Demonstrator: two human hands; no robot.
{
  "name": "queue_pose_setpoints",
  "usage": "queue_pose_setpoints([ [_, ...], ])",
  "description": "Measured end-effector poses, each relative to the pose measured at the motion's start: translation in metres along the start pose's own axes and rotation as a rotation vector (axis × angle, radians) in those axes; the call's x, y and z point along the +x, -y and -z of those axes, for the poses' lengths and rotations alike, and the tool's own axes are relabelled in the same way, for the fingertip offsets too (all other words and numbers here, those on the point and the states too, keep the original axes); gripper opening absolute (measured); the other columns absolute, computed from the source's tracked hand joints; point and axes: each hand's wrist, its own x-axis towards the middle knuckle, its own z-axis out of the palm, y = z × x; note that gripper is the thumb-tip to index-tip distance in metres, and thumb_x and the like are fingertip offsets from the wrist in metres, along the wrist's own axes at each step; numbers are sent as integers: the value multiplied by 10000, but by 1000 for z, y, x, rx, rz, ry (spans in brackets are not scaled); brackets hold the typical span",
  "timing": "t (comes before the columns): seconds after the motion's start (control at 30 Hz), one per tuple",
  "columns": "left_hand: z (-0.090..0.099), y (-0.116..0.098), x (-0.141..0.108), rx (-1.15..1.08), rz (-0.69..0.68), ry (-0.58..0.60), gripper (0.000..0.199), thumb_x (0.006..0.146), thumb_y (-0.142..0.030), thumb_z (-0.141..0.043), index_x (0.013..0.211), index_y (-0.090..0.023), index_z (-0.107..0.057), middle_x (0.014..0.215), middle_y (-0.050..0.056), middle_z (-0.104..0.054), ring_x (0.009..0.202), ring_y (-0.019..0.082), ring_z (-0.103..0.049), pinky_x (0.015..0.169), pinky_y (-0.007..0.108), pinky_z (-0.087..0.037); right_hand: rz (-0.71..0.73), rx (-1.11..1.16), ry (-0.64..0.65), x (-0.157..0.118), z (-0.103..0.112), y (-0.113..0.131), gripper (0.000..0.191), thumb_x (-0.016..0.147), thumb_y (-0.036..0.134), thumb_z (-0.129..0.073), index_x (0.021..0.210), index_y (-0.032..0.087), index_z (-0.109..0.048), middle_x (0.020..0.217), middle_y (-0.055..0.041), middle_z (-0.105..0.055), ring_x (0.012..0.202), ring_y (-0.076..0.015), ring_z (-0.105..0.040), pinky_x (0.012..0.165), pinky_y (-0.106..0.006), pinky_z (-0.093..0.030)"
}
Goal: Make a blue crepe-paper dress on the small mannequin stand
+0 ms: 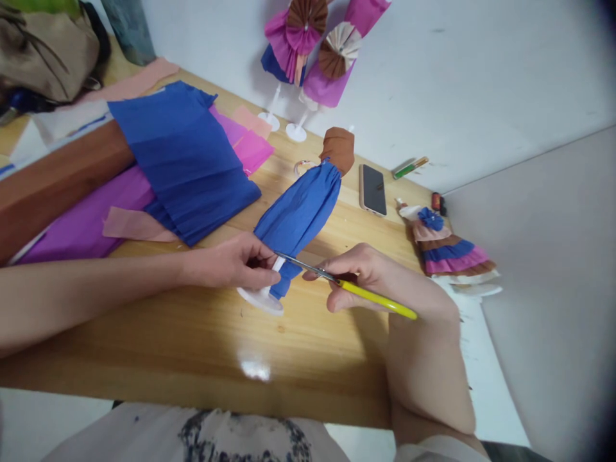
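One blue-and-brown paper dress on a white round-based stand leans mid-frame, left hand grasping its lower end, right hand gripping one yellow-handled scissors; two magenta-and-brown paper dresses, upper centre.

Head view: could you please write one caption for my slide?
Right hand holding yellow-handled scissors at the lower part of a blue skirt, left hand at its white stand.
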Motion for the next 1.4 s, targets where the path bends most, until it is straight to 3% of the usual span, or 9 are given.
queue_pose_setpoints([
  [0.6,-1,-1,-1,33,15,-10,281,761,-341,-634,592,-161,-501,555,-47,-435,517,69,-380,478,181,-313,-2,-37,19,1,0,2,594,834,666,-610,837,89,-752,567,46,-403,559,-87,-291,502,-225,-268],
  [0.73,-2,0,-1,14,13,-36,290,759,-328,-647,573,-159,-502,538,-42,-429,501,67,-370,442,176,-288,-31,-22,-1,1,0,2,588,811,661,-643,779,82,-746,567,42,-412,569,-88,-288,503,-230,-266],
  [1.1,-3,0,1,8,-5,-65,300,741,-317,-659,546,-158,-495,509,-44,-428,482,61,-364,412,164,-275,-31,-29,-19,0,-1,1,569,794,678,-645,867,129,-774,538,47,-478,562,-96,-275,503,-238,-271],
  [1.3,-4,0,2,-5,19,-112,268,716,-345,-644,586,-156,-507,527,-54,-412,505,62,-354,447,171,-280,-22,-14,-8,1,-2,-1,532,789,663,-658,773,143,-767,544,45,-492,566,-100,-289,501,-240,-289],
  [1.4,-3,0,1,-19,36,-138,268,724,-362,-633,604,-161,-502,546,-54,-417,522,72,-383,481,184,-316,-30,2,0,2,-2,-1,515,797,642,-666,825,138,-770,536,54,-463,556,-95,-285,493,-234,-294],
])
